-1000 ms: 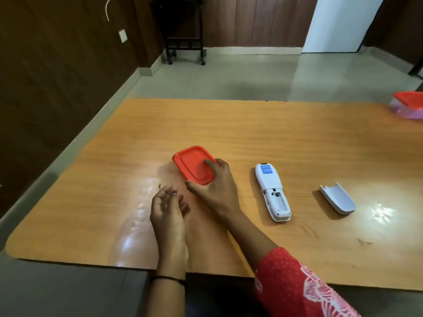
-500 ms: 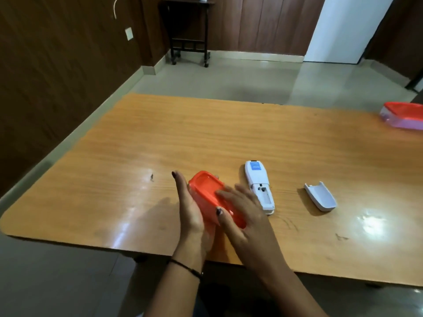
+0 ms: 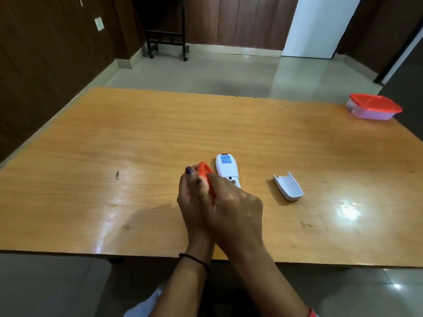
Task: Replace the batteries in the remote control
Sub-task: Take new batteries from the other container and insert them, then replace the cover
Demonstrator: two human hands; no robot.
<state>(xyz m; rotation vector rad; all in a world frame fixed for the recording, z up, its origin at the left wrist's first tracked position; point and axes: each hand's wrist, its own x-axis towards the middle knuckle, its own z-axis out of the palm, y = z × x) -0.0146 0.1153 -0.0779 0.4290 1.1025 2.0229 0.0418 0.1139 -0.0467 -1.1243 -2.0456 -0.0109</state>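
Soft daylight; glare pools on my table (image 3: 137, 138) toward four o'clock, my hands' shadow falls toward eight o'clock, edges bow.
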